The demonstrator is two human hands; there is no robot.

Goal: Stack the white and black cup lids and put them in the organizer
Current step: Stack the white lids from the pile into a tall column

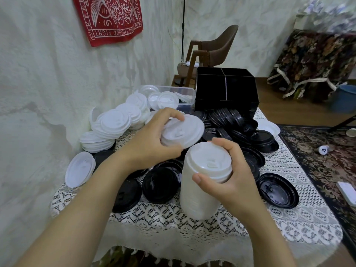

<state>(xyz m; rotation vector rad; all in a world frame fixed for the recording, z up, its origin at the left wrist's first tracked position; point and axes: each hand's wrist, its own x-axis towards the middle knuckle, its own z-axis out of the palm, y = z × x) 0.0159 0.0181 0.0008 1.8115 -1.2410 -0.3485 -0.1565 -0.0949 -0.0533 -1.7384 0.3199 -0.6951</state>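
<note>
Closest to me, right hand point(229, 182) grips the tall white lid stack point(200, 191) on the worktop point(289, 228); left hand point(152, 139) pinches 1 white lid point(185, 132) just beside its top. I judge stacking is underway (organizer point(225, 93) waits well behind): next, seat that lid squarely on top.

a single wide-angle view from the person's head looks forward and down over a white lace tablecloth point(289, 218), both forearms running in from the bottom edge. nearest the lens, at frame centre, sit the left hand point(152, 141) with one round white plastic lid point(183, 130) and the right hand point(231, 182) round a stack of white plastic lids point(192, 201). farther off, in the upper centre, stand a black compartmented box organizer point(225, 89) and a brown wooden-legged chair point(215, 45).
</note>
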